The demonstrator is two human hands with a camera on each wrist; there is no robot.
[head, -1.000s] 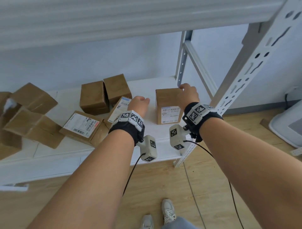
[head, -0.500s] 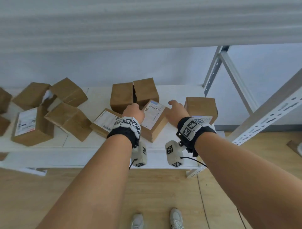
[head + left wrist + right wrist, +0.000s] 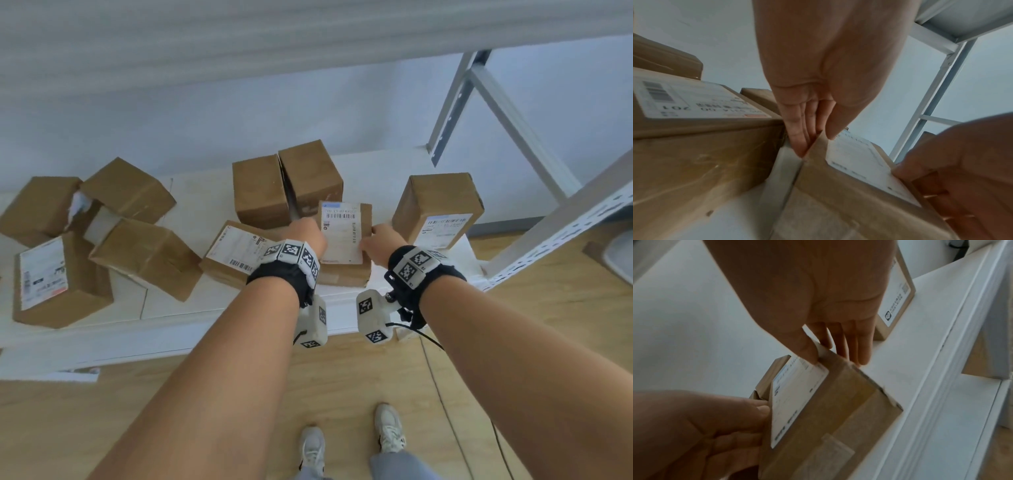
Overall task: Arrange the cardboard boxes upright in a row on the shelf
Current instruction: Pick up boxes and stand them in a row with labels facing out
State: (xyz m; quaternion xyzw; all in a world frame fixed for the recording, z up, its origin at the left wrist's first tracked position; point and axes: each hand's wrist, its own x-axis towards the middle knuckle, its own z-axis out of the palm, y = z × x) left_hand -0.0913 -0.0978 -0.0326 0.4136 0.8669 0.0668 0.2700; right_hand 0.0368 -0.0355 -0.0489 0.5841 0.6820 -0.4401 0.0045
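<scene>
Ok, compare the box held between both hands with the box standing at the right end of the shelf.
The held box lies with its label facing up; the right-end box stands upright, label facing front. The left hand and right hand grip the held box; nothing touches the right-end box. Both are brown cardboard with white shipping labels.

Setting: storeroom or parcel-handling room.
Shelving: white boltless metal rack with slotted uprights (image 3: 561,236), at 2 o'clock.
Stock: taped cardboard boxes (image 3: 260,192) bearing barcode shipping labels (image 3: 342,233), at 12 o'clock.
Surroundings: plain pale wall (image 3: 205,116); wood-look floor (image 3: 445,394) at 6 o'clock.
</scene>
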